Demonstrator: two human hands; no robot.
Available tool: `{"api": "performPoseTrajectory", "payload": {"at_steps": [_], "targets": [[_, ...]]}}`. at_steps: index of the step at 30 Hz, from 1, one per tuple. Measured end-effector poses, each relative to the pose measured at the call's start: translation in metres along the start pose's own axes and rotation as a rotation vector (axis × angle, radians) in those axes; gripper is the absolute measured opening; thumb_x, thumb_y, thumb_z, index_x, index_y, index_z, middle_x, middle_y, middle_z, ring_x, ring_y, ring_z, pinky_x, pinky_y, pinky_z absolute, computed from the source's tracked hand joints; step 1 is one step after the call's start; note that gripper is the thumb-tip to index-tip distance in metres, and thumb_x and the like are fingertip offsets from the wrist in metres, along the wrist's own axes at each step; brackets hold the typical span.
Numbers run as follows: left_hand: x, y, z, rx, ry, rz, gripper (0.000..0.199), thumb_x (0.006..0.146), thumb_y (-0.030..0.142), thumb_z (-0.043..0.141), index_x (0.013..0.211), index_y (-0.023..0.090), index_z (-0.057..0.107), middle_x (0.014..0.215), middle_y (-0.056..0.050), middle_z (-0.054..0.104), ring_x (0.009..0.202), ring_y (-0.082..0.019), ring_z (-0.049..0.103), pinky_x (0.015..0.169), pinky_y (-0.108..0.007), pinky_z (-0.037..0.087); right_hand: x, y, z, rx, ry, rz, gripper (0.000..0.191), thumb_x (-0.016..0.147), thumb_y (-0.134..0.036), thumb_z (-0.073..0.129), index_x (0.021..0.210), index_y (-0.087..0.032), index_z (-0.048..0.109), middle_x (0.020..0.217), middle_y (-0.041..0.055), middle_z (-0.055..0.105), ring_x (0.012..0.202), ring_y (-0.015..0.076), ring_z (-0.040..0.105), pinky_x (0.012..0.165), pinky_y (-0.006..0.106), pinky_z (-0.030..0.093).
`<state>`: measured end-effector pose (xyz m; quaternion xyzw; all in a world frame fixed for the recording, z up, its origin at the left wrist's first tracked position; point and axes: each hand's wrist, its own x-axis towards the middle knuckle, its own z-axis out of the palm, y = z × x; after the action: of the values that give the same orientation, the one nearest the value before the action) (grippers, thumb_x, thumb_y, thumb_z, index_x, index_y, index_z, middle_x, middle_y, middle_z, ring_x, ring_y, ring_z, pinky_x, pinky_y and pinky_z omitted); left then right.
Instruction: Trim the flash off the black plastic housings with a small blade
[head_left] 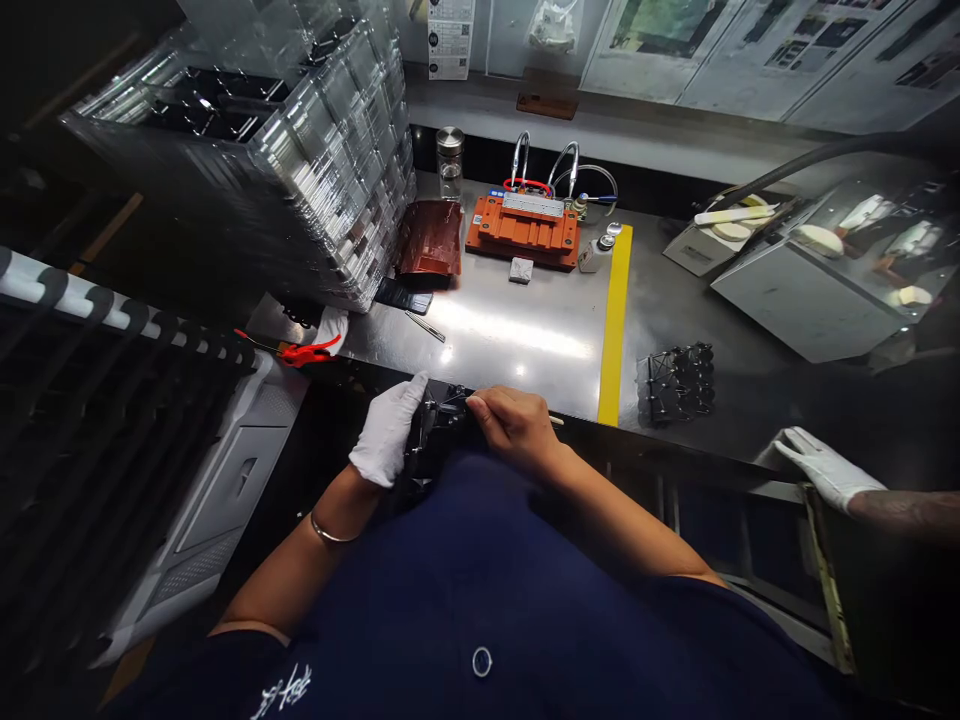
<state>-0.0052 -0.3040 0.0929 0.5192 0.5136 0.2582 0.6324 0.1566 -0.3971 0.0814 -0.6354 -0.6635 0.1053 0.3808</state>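
Head view: the gloved left hand [388, 430] is gripping a black part [429, 424] before the front of the desk [555, 300]; the bare right hand [517, 418] is clasping, apparently, a pale stick [556, 421]. That part is seemingly awaiting completion; whether 1 black lattice piece [676, 385] lying rightward is finished isn't showing.

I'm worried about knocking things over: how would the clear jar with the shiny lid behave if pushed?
The jar has clear, glass-like walls, so it may be slippery and fragile. Standing taller than it is wide, it would probably tip if pushed near its shiny lid. Its rounded shape suggests it could roll once down.
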Motion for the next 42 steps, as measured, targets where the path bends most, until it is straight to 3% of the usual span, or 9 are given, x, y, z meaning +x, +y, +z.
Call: {"api": "performPoseTrajectory", "payload": {"at_steps": [8, 14, 22, 25, 28, 32, 36, 39, 42], "targets": [[-0.008, 0.011, 0.003, -0.005, -0.015, -0.128, 0.052, 0.069, 0.068, 0.068, 0.068, 0.016, 0.062, 0.062, 0.002, 0.059, 0.055, -0.011, 0.049, 0.051, -0.023, 0.040, 0.001, 0.003, -0.009, 0.380, -0.232, 0.030, 0.049, 0.101, -0.044, 0.036, 0.069, -0.015, 0.060, 0.059, 0.0005, 0.057, 0.053, 0.0080, 0.049, 0.053, 0.020, 0.038], [-0.012, 0.019, 0.004, 0.009, 0.055, -0.053, 0.056, 0.063, 0.071, 0.069, 0.062, 0.016, 0.059, 0.057, 0.003, 0.054, 0.054, -0.010, 0.046, 0.050, -0.022, 0.039, -0.001, 0.000, -0.011, 0.303, -0.159, 0.083, 0.047, 0.100, -0.044, 0.036, 0.075, -0.015, 0.064, 0.067, 0.0043, 0.062, 0.060, 0.0102, 0.053, 0.060, 0.022, 0.041], [-0.018, 0.013, 0.006, -0.049, 0.076, -0.016, 0.051, 0.065, 0.064, 0.074, 0.058, 0.017, 0.056, 0.053, 0.005, 0.051, 0.050, -0.009, 0.043, 0.048, -0.022, 0.038, 0.005, -0.003, -0.032, 0.488, -0.453, 0.184, 0.050, 0.098, -0.049, 0.039, 0.067, -0.014, 0.057, 0.058, -0.0022, 0.046, 0.053, 0.0069, 0.039, 0.052, 0.021, 0.032], [-0.021, 0.011, 0.007, -0.064, 0.105, 0.049, 0.048, 0.066, 0.061, 0.075, 0.061, 0.015, 0.059, 0.056, 0.004, 0.052, 0.053, -0.009, 0.044, 0.050, -0.021, 0.038, 0.004, 0.003, -0.035, 0.723, -0.568, 0.088, 0.055, 0.097, -0.055, 0.040, 0.068, -0.012, 0.060, 0.056, -0.0024, 0.046, 0.051, 0.0070, 0.040, 0.050, 0.021, 0.033], [-0.022, 0.010, 0.006, -0.057, 0.156, 0.129, 0.048, 0.067, 0.060, 0.075, 0.060, 0.015, 0.059, 0.057, 0.005, 0.051, 0.054, -0.008, 0.042, 0.051, -0.021, 0.037, 0.002, 0.006, -0.032, 0.794, -0.470, -0.031, 0.056, 0.098, -0.055, 0.037, 0.073, -0.012, 0.062, 0.059, 0.0006, 0.053, 0.052, 0.0083, 0.046, 0.053, 0.022, 0.037], [-0.020, 0.010, 0.005, -0.042, 0.154, 0.137, 0.049, 0.067, 0.061, 0.074, 0.060, 0.015, 0.058, 0.056, 0.005, 0.050, 0.055, -0.009, 0.041, 0.052, -0.022, 0.036, 0.000, 0.004, -0.023, 0.400, -0.222, -0.146, 0.052, 0.093, -0.061, 0.046, 0.072, -0.015, 0.058, 0.061, 0.0020, 0.054, 0.056, 0.0103, 0.047, 0.054, 0.023, 0.034], [-0.018, 0.007, 0.007, -0.039, 0.149, 0.146, 0.048, 0.068, 0.060, 0.074, 0.060, 0.015, 0.059, 0.057, 0.005, 0.050, 0.055, -0.009, 0.041, 0.052, -0.022, 0.036, 0.001, 0.000, -0.019, 0.142, -0.185, -0.255, 0.060, 0.093, -0.065, 0.040, 0.057, -0.018, 0.045, 0.054, -0.0010, 0.044, 0.051, 0.0093, 0.038, 0.050, 0.025, 0.024], [-0.018, 0.006, 0.007, -0.032, 0.150, 0.148, 0.047, 0.068, 0.060, 0.074, 0.061, 0.015, 0.060, 0.057, 0.005, 0.051, 0.055, -0.009, 0.041, 0.052, -0.022, 0.036, 0.001, -0.001, -0.020, 0.117, -0.168, -0.328, 0.059, 0.096, -0.058, 0.041, 0.053, -0.018, 0.040, 0.052, -0.0019, 0.042, 0.049, 0.0082, 0.037, 0.050, 0.025, 0.024], [-0.018, 0.007, 0.007, -0.040, 0.157, 0.149, 0.047, 0.067, 0.060, 0.075, 0.061, 0.015, 0.061, 0.057, 0.005, 0.052, 0.055, -0.008, 0.043, 0.053, -0.022, 0.037, 0.001, 0.001, -0.018, 0.138, -0.101, -0.322, 0.057, 0.094, -0.058, 0.046, 0.055, -0.017, 0.046, 0.052, -0.0015, 0.046, 0.048, 0.0076, 0.042, 0.048, 0.024, 0.026]]}}
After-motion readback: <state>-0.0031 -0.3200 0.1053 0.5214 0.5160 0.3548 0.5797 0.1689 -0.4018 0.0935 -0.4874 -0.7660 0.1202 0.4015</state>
